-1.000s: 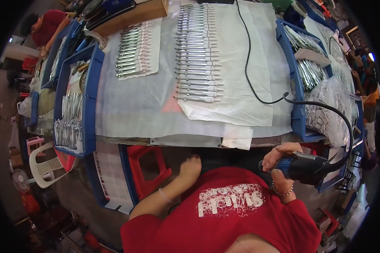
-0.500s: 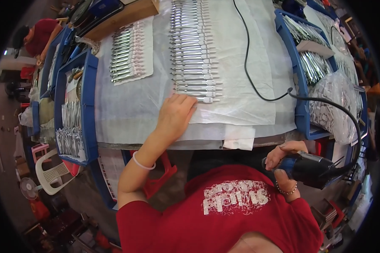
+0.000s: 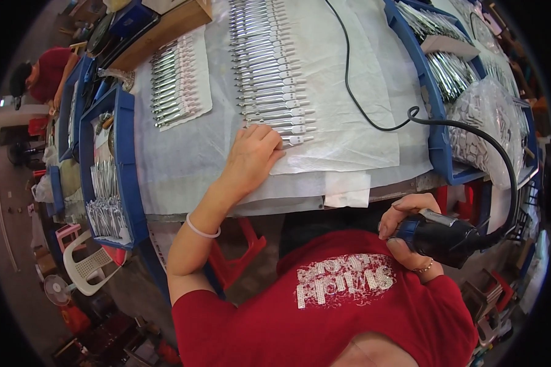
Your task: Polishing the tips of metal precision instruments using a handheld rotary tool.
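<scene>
My left hand [image 3: 253, 156] reaches onto the white-covered table [image 3: 183, 165], its fingertips on the nearest piece of a long row of shiny metal parts [image 3: 269, 79] laid on a white sheet. Whether the fingers have closed on that part I cannot tell. My right hand [image 3: 410, 235] stays low by my waist, gripping a black and blue corded power tool [image 3: 444, 238]. Its black cable [image 3: 483, 140] loops up over the table edge and runs away across the sheet.
A second, shorter row of metal parts [image 3: 174, 82] lies to the left. Blue trays [image 3: 125, 165] [image 3: 438, 134] of metal parts flank the table, with a clear bag of parts [image 3: 487, 122] on the right. Red stools [image 3: 239, 257] and a white plastic chair [image 3: 92, 263] stand below. Another person [image 3: 46, 73] sits far left.
My left hand rose from below the table edge, went onto the white sheet, then moved right to the near end of the long row. The right hand kept the tool in place.
</scene>
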A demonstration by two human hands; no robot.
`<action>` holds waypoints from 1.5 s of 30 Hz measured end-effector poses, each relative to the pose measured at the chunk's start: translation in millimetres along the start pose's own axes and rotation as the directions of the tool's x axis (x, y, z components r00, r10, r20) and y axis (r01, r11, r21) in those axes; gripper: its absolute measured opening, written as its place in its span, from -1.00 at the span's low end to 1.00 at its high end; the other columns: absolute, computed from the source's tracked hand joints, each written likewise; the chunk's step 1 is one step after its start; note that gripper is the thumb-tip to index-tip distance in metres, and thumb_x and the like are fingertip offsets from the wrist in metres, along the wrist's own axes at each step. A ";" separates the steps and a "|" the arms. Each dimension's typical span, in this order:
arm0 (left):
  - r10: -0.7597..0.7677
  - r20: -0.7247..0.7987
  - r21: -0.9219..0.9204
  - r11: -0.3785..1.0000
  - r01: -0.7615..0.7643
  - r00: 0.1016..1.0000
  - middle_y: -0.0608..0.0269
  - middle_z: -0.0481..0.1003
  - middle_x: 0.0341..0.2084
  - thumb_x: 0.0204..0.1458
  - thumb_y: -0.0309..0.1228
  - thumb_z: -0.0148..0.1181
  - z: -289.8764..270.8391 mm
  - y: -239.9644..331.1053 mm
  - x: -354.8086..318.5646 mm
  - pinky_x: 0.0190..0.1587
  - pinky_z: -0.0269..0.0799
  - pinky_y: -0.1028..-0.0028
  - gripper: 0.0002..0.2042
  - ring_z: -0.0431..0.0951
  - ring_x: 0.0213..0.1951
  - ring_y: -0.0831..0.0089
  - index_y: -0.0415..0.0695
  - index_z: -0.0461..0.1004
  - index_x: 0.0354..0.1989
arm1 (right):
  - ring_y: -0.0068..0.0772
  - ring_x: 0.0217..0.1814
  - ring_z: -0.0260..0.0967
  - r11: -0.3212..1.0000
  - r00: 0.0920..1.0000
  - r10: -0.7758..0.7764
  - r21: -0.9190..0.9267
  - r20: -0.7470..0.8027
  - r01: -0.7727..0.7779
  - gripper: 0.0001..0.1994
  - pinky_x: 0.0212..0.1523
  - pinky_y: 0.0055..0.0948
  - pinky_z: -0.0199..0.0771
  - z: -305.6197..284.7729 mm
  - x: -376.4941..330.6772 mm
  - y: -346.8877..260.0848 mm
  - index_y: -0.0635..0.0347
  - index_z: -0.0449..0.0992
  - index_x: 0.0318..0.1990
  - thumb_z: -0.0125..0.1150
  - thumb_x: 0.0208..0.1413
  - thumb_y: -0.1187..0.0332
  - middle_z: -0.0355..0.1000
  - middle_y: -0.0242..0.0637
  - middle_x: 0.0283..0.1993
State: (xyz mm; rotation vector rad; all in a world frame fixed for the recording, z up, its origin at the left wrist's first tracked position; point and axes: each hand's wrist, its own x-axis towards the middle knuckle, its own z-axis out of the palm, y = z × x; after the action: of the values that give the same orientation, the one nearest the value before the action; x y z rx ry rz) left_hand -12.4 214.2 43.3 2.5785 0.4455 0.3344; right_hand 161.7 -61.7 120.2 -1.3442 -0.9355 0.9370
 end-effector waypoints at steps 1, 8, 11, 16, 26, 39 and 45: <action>-0.027 0.013 -0.032 0.999 0.028 1.000 0.22 0.44 -0.37 -0.12 -0.48 0.31 0.1 -0.3 1.2 -0.11 0.28 0.25 -0.83 0.44 -0.20 0.17 -0.11 0.44 -0.36 | -0.52 -0.44 0.43 1.000 1.000 -0.020 -0.001 -0.003 0.020 -0.47 -0.35 -0.52 0.41 0.2 0.4 0.0 0.16 0.28 0.03 0.42 -0.10 0.39 0.45 -0.32 -0.47; -0.001 0.065 -0.003 1.000 0.001 0.998 0.19 0.47 -0.34 -0.11 -0.48 0.30 -3.4 -4.3 9.6 -0.10 0.29 0.24 -0.80 0.47 -0.16 0.14 -0.12 0.45 -0.29 | -0.60 -0.48 0.44 0.993 0.999 -0.038 -0.109 -0.008 0.037 -0.46 -0.24 -0.53 0.39 1.8 0.3 -2.0 0.08 0.33 0.01 0.45 -0.16 0.44 0.50 -0.43 -0.51; 0.027 0.039 0.004 1.000 -0.027 0.999 0.19 0.47 -0.34 -0.11 -0.48 0.31 -1.5 -1.9 12.0 -0.10 0.29 0.24 -0.80 0.46 -0.16 0.14 -0.13 0.45 -0.29 | -0.61 -0.49 0.45 0.979 0.997 -0.076 -0.190 0.009 0.077 -0.46 -0.25 -0.55 0.39 1.2 0.4 -2.3 0.08 0.34 0.00 0.47 -0.17 0.43 0.50 -0.44 -0.52; -0.035 0.132 -0.023 0.999 0.038 0.991 0.16 0.47 -0.34 -0.10 -0.49 0.29 -4.5 -1.4 11.5 -0.12 0.29 0.23 -0.80 0.46 -0.17 0.13 -0.15 0.43 -0.29 | -0.63 -0.52 0.44 0.990 0.998 -0.047 -0.136 -0.036 0.042 -0.46 -0.32 -0.57 0.40 3.7 0.4 -0.4 0.08 0.35 0.00 0.47 -0.17 0.45 0.50 -0.44 -0.53; -0.083 -0.177 -0.162 0.985 0.054 0.981 0.12 0.45 -0.44 0.08 -0.60 0.13 -20.3 36.6 -17.7 -0.35 0.44 0.36 -0.83 0.50 -0.38 0.16 -0.24 0.41 -0.14 | -0.46 -0.41 0.43 0.960 0.961 -0.277 0.054 0.012 0.276 -0.42 -0.38 -0.52 0.44 -10.7 1.2 3.2 0.31 0.22 0.07 0.40 -0.11 0.53 0.44 -0.17 -0.40; -0.216 0.639 -0.753 -0.370 0.544 0.738 0.41 0.40 -0.58 0.35 -0.11 -0.17 96.1 133.5 -79.4 -0.48 0.20 0.67 -0.56 0.28 -0.56 0.69 -0.25 0.52 -0.10 | -0.69 -0.49 0.36 0.984 0.993 0.114 -0.141 0.010 -0.112 -0.44 -0.44 -0.65 0.31 -5.3 4.5 29.6 0.25 0.31 0.04 0.42 -0.16 0.56 0.47 -0.35 -0.48; -0.161 0.674 -0.590 -0.705 0.394 0.721 0.38 0.40 -0.58 0.33 -0.09 -0.14 113.8 132.9 -81.0 -0.52 0.19 0.61 -0.58 0.28 -0.60 0.62 -0.22 0.51 -0.22 | -0.68 -0.35 0.41 0.916 0.935 0.351 -0.191 -0.048 -0.354 -0.58 -0.30 -0.63 0.41 -3.3 8.5 46.7 0.30 0.39 -0.05 0.35 -0.13 0.57 0.55 -0.21 -0.24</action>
State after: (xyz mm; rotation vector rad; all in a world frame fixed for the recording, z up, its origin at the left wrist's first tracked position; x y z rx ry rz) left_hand -17.9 25.8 2.8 0.1929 0.5852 0.0580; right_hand 167.4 -54.4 73.6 -1.7258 -0.8045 1.1282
